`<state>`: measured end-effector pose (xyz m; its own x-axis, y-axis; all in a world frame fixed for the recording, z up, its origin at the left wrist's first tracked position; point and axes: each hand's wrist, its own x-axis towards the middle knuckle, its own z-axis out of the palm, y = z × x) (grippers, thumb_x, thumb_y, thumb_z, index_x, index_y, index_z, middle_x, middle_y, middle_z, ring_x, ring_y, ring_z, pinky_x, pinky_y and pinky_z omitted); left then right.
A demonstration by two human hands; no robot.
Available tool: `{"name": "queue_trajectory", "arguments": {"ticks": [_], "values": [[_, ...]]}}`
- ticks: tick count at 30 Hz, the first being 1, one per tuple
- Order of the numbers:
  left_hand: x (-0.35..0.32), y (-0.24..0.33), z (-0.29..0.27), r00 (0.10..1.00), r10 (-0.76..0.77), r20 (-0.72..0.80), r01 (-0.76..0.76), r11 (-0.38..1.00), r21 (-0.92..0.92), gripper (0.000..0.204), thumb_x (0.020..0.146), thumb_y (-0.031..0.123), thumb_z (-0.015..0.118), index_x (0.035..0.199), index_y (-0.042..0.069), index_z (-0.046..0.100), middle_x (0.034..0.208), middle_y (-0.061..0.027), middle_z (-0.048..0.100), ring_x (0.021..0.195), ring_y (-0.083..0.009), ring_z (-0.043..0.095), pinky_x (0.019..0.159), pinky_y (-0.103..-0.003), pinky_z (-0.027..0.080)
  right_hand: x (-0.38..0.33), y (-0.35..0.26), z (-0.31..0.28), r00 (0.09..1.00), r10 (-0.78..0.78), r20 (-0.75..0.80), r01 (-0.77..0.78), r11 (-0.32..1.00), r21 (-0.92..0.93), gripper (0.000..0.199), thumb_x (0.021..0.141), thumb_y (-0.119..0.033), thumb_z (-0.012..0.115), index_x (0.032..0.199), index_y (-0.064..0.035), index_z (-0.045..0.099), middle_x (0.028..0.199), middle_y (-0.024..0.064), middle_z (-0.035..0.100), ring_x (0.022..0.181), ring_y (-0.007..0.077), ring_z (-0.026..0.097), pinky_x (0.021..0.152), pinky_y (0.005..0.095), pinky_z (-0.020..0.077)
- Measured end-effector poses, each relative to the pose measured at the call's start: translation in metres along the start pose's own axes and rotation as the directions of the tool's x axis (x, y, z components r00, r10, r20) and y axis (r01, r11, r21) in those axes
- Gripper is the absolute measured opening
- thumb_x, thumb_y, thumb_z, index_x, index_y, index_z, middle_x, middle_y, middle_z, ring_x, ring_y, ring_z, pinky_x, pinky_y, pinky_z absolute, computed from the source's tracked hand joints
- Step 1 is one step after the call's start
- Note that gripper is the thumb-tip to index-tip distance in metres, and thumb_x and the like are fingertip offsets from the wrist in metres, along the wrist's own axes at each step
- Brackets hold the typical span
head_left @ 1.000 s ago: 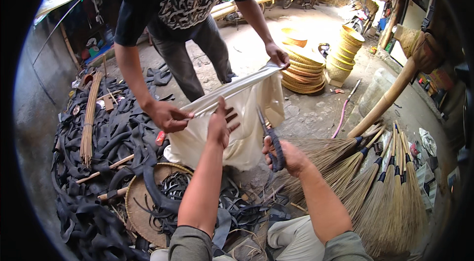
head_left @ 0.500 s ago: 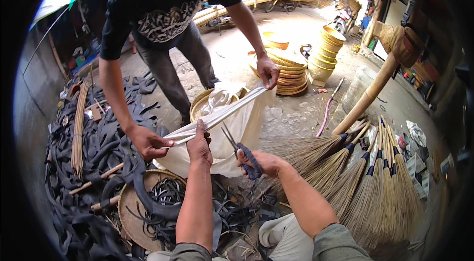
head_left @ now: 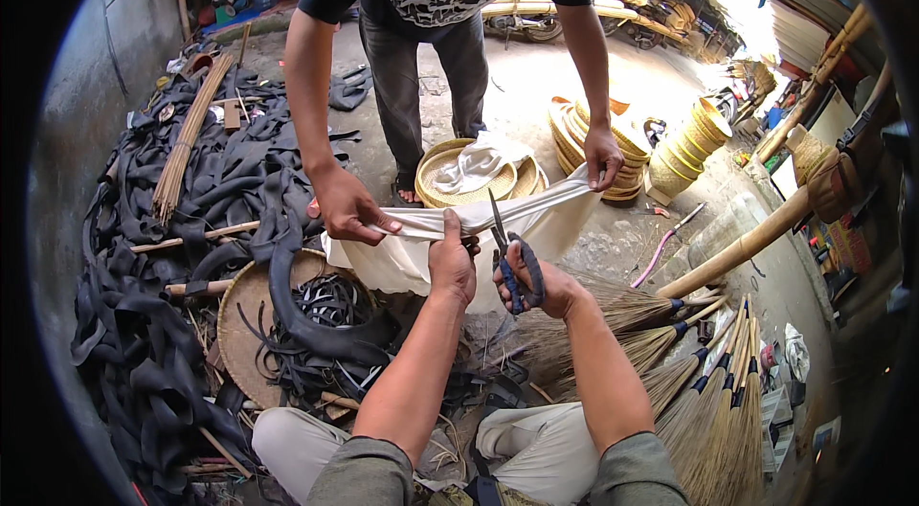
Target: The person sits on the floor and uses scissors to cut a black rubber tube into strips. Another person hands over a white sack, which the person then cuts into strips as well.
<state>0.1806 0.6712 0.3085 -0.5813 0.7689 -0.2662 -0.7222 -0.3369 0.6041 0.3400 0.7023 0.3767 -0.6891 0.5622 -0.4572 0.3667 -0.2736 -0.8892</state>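
Observation:
A white cloth [head_left: 553, 230] is stretched between the two hands of a co-worker in a black T-shirt, one hand [head_left: 350, 206] on the left, the other [head_left: 603, 159] on the right. My left hand [head_left: 452, 265] grips the cloth's folded upper edge, thumb up, nearer the co-worker's left-side hand. Scissors [head_left: 499, 224] with dark wrapped handles are in my right hand [head_left: 538, 288]. Their blades point up, close in front of the cloth and just right of my left hand. Behind the cloth stands a round woven basket [head_left: 431, 182] with more white cloth inside.
Black rubber scraps [head_left: 144, 314] cover the floor at left, with a bundle of thin sticks [head_left: 191, 140] on them. A round woven tray [head_left: 237, 334] holds rubber strips. Brooms [head_left: 713, 410] and a bamboo pole [head_left: 737, 247] are at right. Stacked baskets [head_left: 691, 144] stand behind.
The view has swung, so most things sit further right. The scissors have tipped more upright. My left hand and the co-worker's hands keep hold of the cloth.

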Motion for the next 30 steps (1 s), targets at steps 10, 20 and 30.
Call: {"name": "queue_trajectory", "arguments": {"ticks": [10, 20, 30], "values": [[-0.02, -0.001, -0.023, 0.998, 0.023, -0.053, -0.014, 0.987, 0.158, 0.054, 0.107, 0.053, 0.048, 0.085, 0.005, 0.062, 0.072, 0.0009, 0.055, 0.064, -0.0109, 0.047, 0.062, -0.031, 0.038, -0.015, 0.001, 0.031, 1.0, 0.025, -0.018, -0.022, 0.986, 0.168, 0.072, 0.087, -0.08, 0.051, 0.088, -0.0084, 0.058, 0.065, 0.0003, 0.056, 0.052, 0.0098, 0.054, 0.046, 0.0233, 0.0439], [-0.036, 0.006, -0.058, 0.999, -0.027, -0.017, 0.031, 0.961, 0.276, 0.059, 0.107, 0.055, 0.048, 0.078, 0.007, 0.065, 0.066, 0.0035, 0.051, 0.058, -0.0098, 0.041, 0.055, -0.031, 0.033, -0.022, 0.01, 0.062, 0.993, 0.121, -0.007, -0.119, 0.98, 0.158, 0.064, 0.086, -0.077, 0.058, 0.099, -0.0142, 0.056, 0.069, -0.0013, 0.058, 0.05, 0.0074, 0.053, 0.042, 0.0225, 0.0438], [-0.048, 0.012, -0.093, 0.99, -0.044, -0.133, 0.102, 0.875, 0.474, 0.064, 0.106, 0.054, 0.049, 0.096, -0.006, 0.071, 0.085, -0.009, 0.068, 0.076, -0.018, 0.059, 0.072, -0.036, 0.048, -0.017, 0.025, 0.094, 0.97, 0.233, -0.064, -0.224, 0.967, 0.124, 0.071, 0.078, -0.082, 0.065, 0.077, -0.0109, 0.058, 0.06, -0.0035, 0.056, 0.048, 0.0078, 0.054, 0.047, 0.0245, 0.0477]]}}
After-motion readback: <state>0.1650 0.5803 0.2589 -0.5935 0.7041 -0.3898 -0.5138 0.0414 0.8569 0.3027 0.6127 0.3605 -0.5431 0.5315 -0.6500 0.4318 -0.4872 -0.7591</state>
